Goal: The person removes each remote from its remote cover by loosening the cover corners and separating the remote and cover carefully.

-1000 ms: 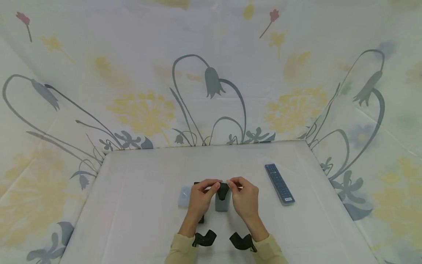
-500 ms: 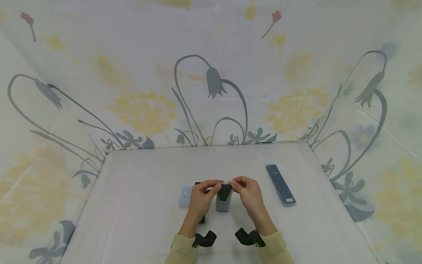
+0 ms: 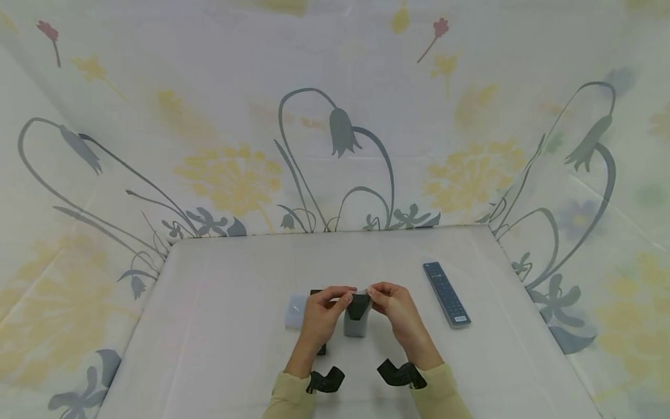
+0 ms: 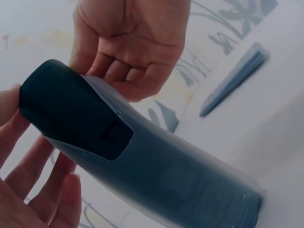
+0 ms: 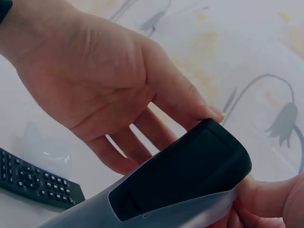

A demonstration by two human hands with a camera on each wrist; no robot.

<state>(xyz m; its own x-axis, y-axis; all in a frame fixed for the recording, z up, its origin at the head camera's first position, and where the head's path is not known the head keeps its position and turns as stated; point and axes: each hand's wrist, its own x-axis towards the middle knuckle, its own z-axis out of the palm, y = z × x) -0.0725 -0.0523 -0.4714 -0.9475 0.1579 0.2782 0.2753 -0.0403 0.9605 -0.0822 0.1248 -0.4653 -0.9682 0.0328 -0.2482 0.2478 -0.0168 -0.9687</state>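
Observation:
Both hands hold a dark remote control [image 3: 358, 304] whose lower part sits inside a translucent grey-blue sleeve [image 3: 355, 329]. The remote's dark top end [image 4: 57, 92] sticks out of a V-shaped opening in the sleeve [image 4: 190, 166]. My left hand [image 3: 321, 317] pinches the top left corner between thumb and fingers. On the other side, my right hand [image 3: 400, 308] pinches the sleeve's upper edge beside the remote. In the right wrist view, the left hand [image 5: 99, 80] has its thumb against the remote's end [image 5: 185, 166].
A blue-looking remote [image 3: 446, 295] lies on the white table [image 3: 225, 326] to the right. Another black remote [image 5: 38, 183] lies under the left hand, partly hidden in the head view. Beside it is a pale, clear plastic piece [image 3: 295, 311]. Floral cloth [image 3: 230, 134] surrounds the table.
My right hand and forearm have shifted slightly to the right, the fingers still at the sleeve's edge. The left hand has hardly moved. The head view has shifted a little.

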